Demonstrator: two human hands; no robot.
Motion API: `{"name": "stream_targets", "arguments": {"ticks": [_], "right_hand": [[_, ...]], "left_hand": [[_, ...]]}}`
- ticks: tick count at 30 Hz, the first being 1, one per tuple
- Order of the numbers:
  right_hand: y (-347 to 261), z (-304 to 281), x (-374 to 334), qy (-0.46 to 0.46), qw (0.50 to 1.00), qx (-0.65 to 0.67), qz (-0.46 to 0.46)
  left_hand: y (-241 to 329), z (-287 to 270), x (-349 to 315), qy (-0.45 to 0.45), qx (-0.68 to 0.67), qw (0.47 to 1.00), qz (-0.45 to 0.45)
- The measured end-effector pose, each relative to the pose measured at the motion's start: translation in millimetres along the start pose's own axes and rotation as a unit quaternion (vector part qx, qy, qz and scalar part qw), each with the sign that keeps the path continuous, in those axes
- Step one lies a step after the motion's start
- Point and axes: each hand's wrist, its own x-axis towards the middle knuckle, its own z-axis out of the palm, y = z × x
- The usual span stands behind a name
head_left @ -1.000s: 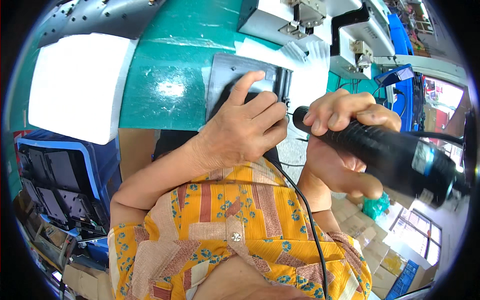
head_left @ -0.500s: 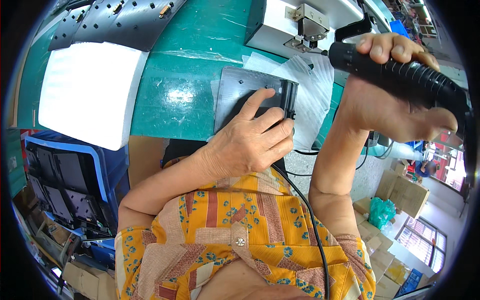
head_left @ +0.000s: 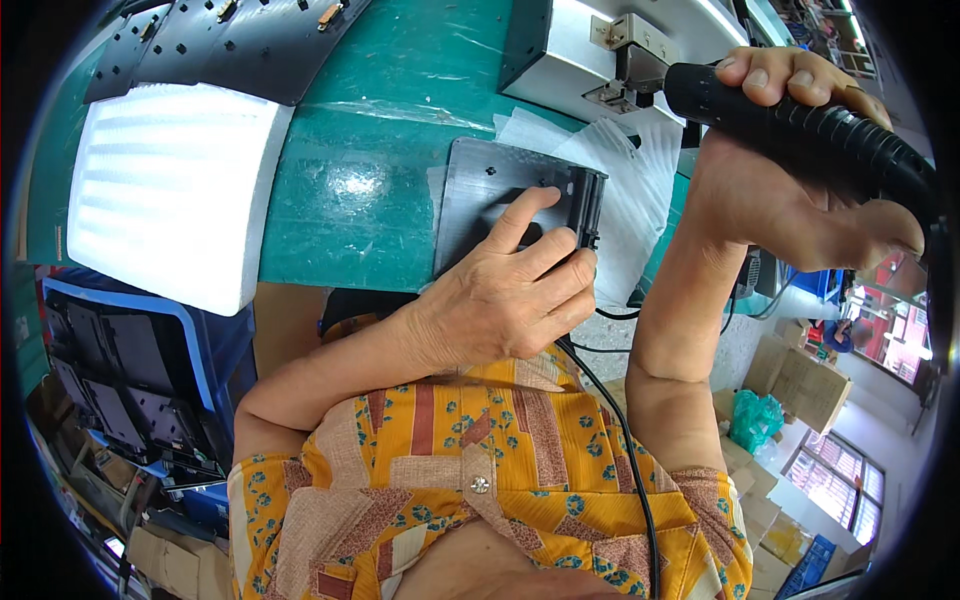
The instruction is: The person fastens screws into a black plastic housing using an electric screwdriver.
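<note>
A black electric screwdriver (head_left: 790, 128) is wrapped in my right hand (head_left: 790, 180), raised at the right. Its tip end is beside a metal bracket on the front of a silver box, a screw feeder by its look (head_left: 590, 65). Whether the tip touches the bracket I cannot tell. My left hand (head_left: 510, 285) grips a flat black panel (head_left: 475, 195) lying on the green table. The index finger stretches over the panel's face, while the other fingers bend at its ridged right edge (head_left: 592, 205). My hand covers the panel's near part.
White foam sheet (head_left: 650, 190) lies under and beside the panel. A stack of white foam (head_left: 170, 190) stands at the left, below more black panels (head_left: 230, 45) with small fittings. A blue crate (head_left: 205, 350) holds black panels. A black cable (head_left: 620, 420) runs across my front.
The view has shifted slightly. My right hand with the screwdriver stays by the box's bracket, and my left hand keeps its place on the panel.
</note>
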Motion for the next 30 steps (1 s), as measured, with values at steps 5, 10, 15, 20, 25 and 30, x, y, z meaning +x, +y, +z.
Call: {"name": "stream_targets", "arguments": {"ticks": [5, 10, 15, 20, 25, 30], "right_hand": [[-2.0, -26.5, 7.9, -0.082, 0.995, -0.004, 0.050], [-5.1, -23.8, 9.0, -0.089, 0.992, 0.036, 0.082], [-10.4, -17.5, 7.5, -0.093, 0.986, 0.076, 0.113], [-26.1, -1.0, -14.8, -0.046, 0.984, 0.105, 0.139], [-77.3, 26.0, -67.5, 0.083, 0.985, 0.046, 0.146], [-96.3, 39.9, -96.9, 0.135, 0.975, 0.012, 0.174]], "left_hand": [[-0.8, -0.7, 1.2, -0.008, -0.005, 1.000, -0.002], [-1.3, 1.1, 1.4, -0.011, -0.001, 1.000, -0.001], [-1.3, 1.3, 2.0, -0.004, 0.006, 1.000, 0.000], [-4.0, 4.1, 4.2, 0.007, -0.007, 1.000, -0.009], [-8.6, 2.5, 3.7, 0.000, -0.017, 0.999, -0.028], [-12.5, 5.3, -1.2, 0.022, -0.041, 0.998, -0.040]]}}
